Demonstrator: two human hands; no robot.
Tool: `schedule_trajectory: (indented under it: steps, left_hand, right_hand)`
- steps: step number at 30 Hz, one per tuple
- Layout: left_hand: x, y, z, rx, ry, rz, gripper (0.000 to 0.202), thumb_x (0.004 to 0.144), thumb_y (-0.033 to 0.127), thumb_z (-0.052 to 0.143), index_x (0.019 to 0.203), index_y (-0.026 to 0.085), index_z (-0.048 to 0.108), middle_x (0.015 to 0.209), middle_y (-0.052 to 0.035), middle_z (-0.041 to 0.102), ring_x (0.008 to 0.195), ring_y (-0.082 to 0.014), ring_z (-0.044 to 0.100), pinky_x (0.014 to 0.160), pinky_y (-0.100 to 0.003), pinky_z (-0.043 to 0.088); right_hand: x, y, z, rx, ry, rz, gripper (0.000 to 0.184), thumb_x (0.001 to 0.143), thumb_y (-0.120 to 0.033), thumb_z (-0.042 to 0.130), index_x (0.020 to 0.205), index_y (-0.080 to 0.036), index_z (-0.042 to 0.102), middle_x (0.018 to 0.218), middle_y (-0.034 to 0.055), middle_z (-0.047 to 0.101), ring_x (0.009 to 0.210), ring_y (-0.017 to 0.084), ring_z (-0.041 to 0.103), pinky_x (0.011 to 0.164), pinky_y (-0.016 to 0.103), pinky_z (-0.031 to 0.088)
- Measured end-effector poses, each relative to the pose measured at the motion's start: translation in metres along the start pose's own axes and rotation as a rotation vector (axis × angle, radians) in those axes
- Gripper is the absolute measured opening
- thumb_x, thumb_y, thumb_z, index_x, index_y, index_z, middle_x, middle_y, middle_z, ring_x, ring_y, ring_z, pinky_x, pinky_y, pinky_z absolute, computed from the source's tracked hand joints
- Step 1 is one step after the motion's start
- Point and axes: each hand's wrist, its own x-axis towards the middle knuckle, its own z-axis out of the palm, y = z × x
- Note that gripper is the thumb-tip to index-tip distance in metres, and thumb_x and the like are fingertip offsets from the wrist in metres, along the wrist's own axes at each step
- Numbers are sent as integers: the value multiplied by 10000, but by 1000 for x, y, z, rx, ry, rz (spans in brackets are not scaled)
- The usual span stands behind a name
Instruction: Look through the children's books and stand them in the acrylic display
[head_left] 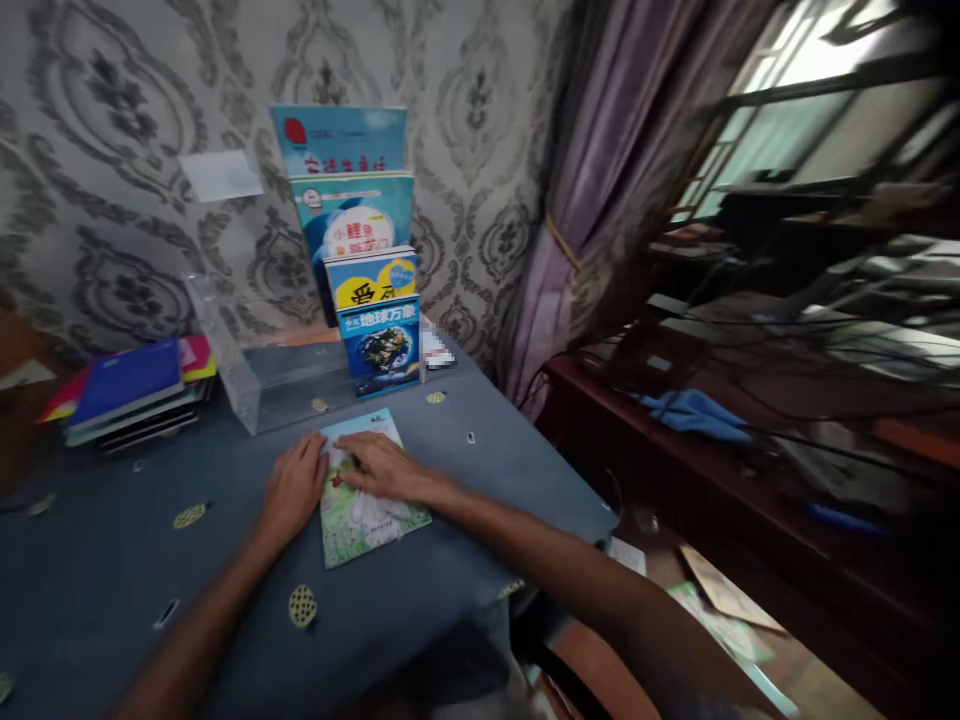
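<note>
A thin picture book point(369, 525) with a green and white cover lies flat on the blue-grey tablecloth point(112, 560). My left hand point(295, 487) rests open, fingers stretched, on the book's left edge. My right hand point(384, 467) lies flat across the book's upper half, fingers pointing left toward the other hand. Just behind the book stands a clear tiered rack point(255, 385) with several children's books upright in it, the front one a blue globe-cover book point(380, 348).
A stack of coloured books point(131, 392) lies at the table's left. Patterned wallpaper backs the table, with a purple curtain point(600, 190) to the right. A dark wooden bench point(720, 480) with a blue cloth point(694, 412) and cables stands at right; papers lie on the floor.
</note>
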Motion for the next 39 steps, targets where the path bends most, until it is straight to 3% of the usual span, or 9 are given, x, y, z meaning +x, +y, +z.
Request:
schedule_trajectory:
  steps: [4,6,9,20,24,27,30,34,39]
  left_hand:
    - [0,-5,5,-4,10,15,384,992,342,331,1239,186,580,1256,-152,653,1133,-293,622,927,-460,507]
    - [1,-5,6,-3,13,19,379,992,342,330,1227,195,589,1246,-149,657,1115,-294,628,903,-456,515]
    - [2,-4,7,3,15,5,373,992,337,330,1223,200,590,1253,-146,654,1120,-296,623,892,-452,516]
    - [1,-3,7,9,4,-19,338,998,306,343,1222,207,576,1281,-130,638,1152,-298,608,926,-459,510]
    - [2,0,4,-9,-16,-39,328,990,277,367,1224,194,582,1274,-141,635,1165,-299,597,944,-465,501]
    - [2,2,2,-23,-37,-53,318,986,250,379,1223,180,579,1267,-143,631,1166,-298,590,965,-477,490]
    - [2,1,1,-53,-56,-53,313,968,219,409,1237,181,564,1251,-135,631,1148,-288,590,960,-466,490]
    - [0,-4,1,-70,-75,-47,346,941,203,448,1275,176,537,1231,-126,644,1119,-281,592,949,-453,494]
    - [-1,-4,1,-41,-45,-22,353,956,182,413,1277,158,559,1313,-142,627,1189,-299,570,983,-478,477]
  right_hand:
    - [-28,13,-56,795,112,112,610,777,-562,746,1257,-224,580,822,-3,667,693,136,617,643,267,517]
    - [-45,9,-90,1047,224,56,720,719,-673,742,1271,-243,569,632,-87,512,464,73,392,432,191,357]
    - [-59,0,-122,1208,360,-28,812,691,-782,677,1281,-235,566,543,-127,309,412,73,188,351,195,196]
    - [-39,2,-105,1384,339,-66,728,706,-777,671,1166,-214,635,516,-141,230,402,68,69,329,198,186]
    - [-20,4,-91,1260,229,34,643,759,-726,667,1159,-225,613,527,-134,292,395,60,131,342,184,182]
    - [5,4,-58,926,107,156,544,796,-583,721,1181,-225,582,624,-87,504,462,74,394,440,190,362]
    - [26,0,-15,433,57,101,576,786,-493,762,1240,-199,561,1013,62,675,930,203,646,810,346,533]
    - [35,-5,24,-50,-60,-20,546,940,-463,591,1349,-116,491,1373,211,563,1312,320,505,1103,515,375]
    - [18,13,22,-216,-84,-9,628,1004,-519,418,1487,-121,370,1535,216,429,1457,304,358,1193,520,263]
